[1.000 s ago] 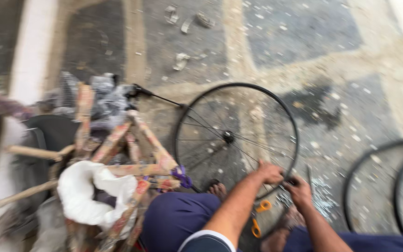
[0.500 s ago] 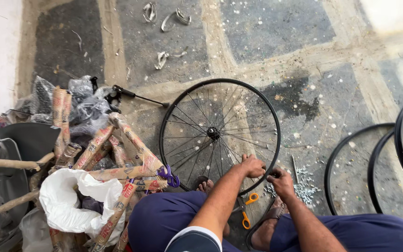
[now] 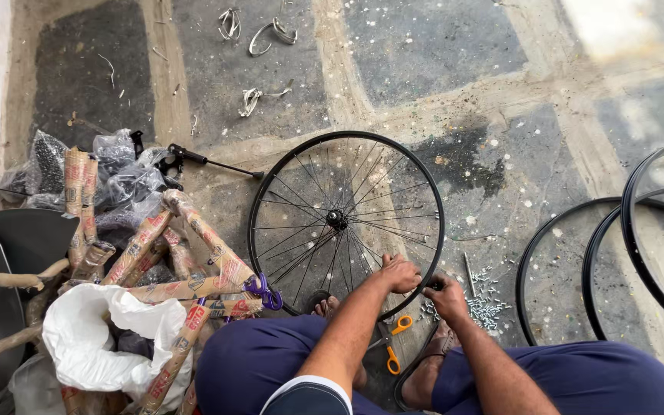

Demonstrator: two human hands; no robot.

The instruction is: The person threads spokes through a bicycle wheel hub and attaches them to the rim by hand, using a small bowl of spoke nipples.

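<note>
A black spoked bicycle wheel [image 3: 345, 219] lies flat on the stone floor in front of my knees. My left hand [image 3: 400, 273] grips its near rim, fingers curled over the edge. Just to the right, my right hand [image 3: 447, 298] is closed at the rim, pinching something too small to make out. A heap of small metal nipples [image 3: 479, 304] and a thin metal tool [image 3: 468, 273] lie right of that hand. Orange-handled pliers [image 3: 393, 341] rest on the floor between my feet.
Paper-wrapped bicycle frame tubes [image 3: 178, 265], plastic-bagged parts [image 3: 113, 173] and a white bag [image 3: 94, 342] pile up at the left. Bare black rims [image 3: 578, 265] lie at the right. Loose metal brackets [image 3: 259, 34] are scattered at the far side of the floor.
The view has steadied and shifted, so the wheel sits more central. Both hands stay at the near rim, with the right one closing in against it.
</note>
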